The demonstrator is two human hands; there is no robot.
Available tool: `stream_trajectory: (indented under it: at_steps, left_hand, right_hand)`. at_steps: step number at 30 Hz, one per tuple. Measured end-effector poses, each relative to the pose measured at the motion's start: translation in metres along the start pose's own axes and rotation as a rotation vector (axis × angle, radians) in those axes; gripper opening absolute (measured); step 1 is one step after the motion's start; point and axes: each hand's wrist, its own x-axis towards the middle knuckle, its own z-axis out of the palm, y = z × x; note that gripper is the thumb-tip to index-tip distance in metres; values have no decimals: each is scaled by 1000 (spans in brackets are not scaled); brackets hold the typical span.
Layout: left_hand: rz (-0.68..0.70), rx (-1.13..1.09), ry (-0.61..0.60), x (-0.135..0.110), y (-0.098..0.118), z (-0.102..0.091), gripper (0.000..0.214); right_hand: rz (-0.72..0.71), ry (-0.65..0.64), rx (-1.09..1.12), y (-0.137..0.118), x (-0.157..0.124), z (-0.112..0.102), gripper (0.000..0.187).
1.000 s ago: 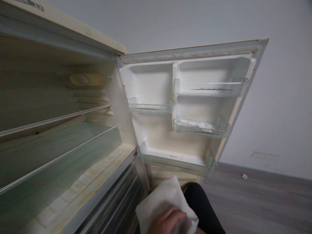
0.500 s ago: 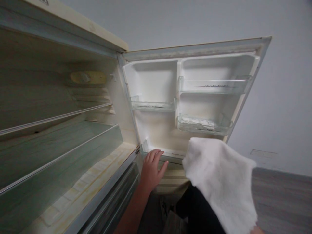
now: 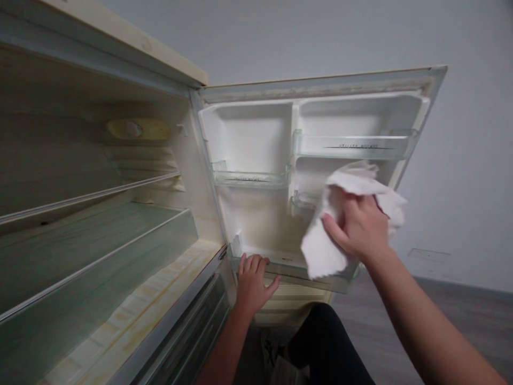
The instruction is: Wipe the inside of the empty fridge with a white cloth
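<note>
My right hand (image 3: 363, 222) grips a crumpled white paper towel (image 3: 326, 248) in front of the right side of the opened fridge door (image 3: 260, 214). The towel covers much of the middle-right door bin (image 3: 303, 201). Lower down, my left hand (image 3: 253, 283) touches the rim of the bottom door bin (image 3: 296, 272). Its fingers reach over the edge near the hinge side, with the thumb held apart. Both the upper-right bin (image 3: 356, 145) and the left bin (image 3: 248, 179) are clear plastic with printed lettering.
To the left is the fridge interior, with a glass shelf (image 3: 88, 197), a clear drawer front (image 3: 100, 256) and a yellow-stained ledge (image 3: 136, 315). A yellowed lamp housing (image 3: 138, 129) sits on its side wall. My knee (image 3: 320, 342) is below the door, beside a grey wall (image 3: 460, 160).
My right hand has come up into view, bringing the paper towel up to the door's middle-right bin and bunching it. My left hand stays at the bottom bin, slightly lower in view.
</note>
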Motion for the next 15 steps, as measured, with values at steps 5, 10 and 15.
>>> stream_trajectory:
  at_steps: [5, 10, 15]
  left_hand:
    - [14, 1, 12, -1, 3, 3, 31]
    - [31, 16, 58, -2, 2, 8, 33]
    - [37, 31, 67, -2, -1, 11, 33]
  right_hand:
    - [-140, -152, -41, -35, 30, 8, 56]
    - [-91, -293, -72, -51, 42, 9, 47]
    - [-163, -245, -28, -32, 33, 4, 49]
